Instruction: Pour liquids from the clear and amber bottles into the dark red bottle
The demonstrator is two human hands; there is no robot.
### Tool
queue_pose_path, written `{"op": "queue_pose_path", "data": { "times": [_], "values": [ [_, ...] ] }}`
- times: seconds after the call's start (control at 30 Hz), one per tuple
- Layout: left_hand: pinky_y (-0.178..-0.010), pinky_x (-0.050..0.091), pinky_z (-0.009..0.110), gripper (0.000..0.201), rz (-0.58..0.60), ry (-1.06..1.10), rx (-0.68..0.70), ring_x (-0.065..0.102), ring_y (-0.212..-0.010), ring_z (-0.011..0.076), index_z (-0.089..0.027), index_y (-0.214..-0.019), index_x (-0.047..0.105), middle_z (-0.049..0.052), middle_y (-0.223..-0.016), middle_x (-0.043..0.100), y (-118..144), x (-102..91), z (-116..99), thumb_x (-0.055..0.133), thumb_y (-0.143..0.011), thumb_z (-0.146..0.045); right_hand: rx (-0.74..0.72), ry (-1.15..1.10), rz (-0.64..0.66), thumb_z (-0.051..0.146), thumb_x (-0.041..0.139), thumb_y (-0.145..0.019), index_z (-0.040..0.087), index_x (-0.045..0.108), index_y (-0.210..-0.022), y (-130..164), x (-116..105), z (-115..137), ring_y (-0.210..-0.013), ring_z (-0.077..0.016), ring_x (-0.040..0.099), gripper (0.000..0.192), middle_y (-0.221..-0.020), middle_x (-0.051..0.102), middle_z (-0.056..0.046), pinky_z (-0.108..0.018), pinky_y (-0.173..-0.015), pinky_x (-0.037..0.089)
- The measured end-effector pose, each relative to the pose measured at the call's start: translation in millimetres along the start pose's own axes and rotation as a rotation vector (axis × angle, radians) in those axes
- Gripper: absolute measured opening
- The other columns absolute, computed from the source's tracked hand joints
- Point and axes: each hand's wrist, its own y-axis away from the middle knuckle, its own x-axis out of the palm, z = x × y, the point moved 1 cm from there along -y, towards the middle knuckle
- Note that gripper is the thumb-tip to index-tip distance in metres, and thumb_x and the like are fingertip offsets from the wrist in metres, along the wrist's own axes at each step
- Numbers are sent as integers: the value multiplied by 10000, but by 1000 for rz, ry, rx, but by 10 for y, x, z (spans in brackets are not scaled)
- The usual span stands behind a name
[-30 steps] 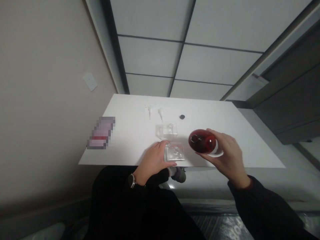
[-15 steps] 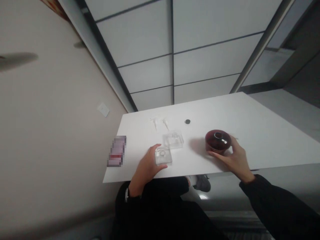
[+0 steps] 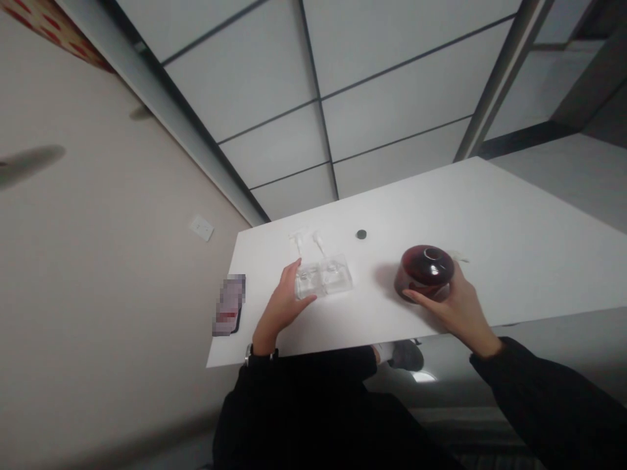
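A clear box [image 3: 308,282] is held by the left hand [image 3: 280,307], fingers curled on its side, just beside a second clear box [image 3: 337,277]. The open dark red bottle [image 3: 424,271], upright on the white table [image 3: 514,261], is gripped by the right hand [image 3: 458,307]; no liquid appears transferred yet.

A plain office-like room. A bare white rectangular table [image 3: 514,248] stands against a beige wall with a white wall socket [image 3: 202,228]. Large pale grey floor tiles [image 3: 274,98] lie beyond.

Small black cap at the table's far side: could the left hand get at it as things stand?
Probably yes. The left hand rests on a clear box; bare table lies between the boxes and the small black cap.
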Motion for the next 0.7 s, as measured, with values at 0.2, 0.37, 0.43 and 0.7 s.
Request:
{"op": "queue_pose_path", "data": {
  "times": [0.2,0.37,0.43,0.7],
  "values": [
    [-1290,302,547,1106,32,34,105,423,-1538,324,-277,-1641,223,148,-1648,447,-233,-81,-203,907,-776,-354,11,-26,14,592,845,-746,162,580,-1316,-12,10,5,-1032,-384,752,761,-1169,756,-177,-519,-874,601],
    [-1233,384,531,1009,42,34,105,579,-1382,299,-281,-1595,340,74,-1408,673,-281,7,-301,919,-770,-310,31,-44,-4,595,857,-725,171,597,-1320,-6,12,-23,-1052,-381,752,775,-1189,760,-170,-529,-898,600],
    [-1205,417,529,1036,38,46,92,602,-1342,305,-275,-1599,332,77,-1381,682,-211,69,-336,931,-754,-289,17,-33,-16,603,864,-718,172,606,-1320,-7,5,-25,-1067,-379,751,783,-1196,762,-165,-533,-919,598],
    [-1141,476,515,1104,21,106,121,633,-1282,323,-291,-1611,287,84,-1354,682,133,274,-558,948,-727,-308,-351,137,48,508,829,-842,218,580,-1432,-112,-89,228,-1165,-368,716,703,-1310,735,-158,-548,-993,586]
  ]
}}
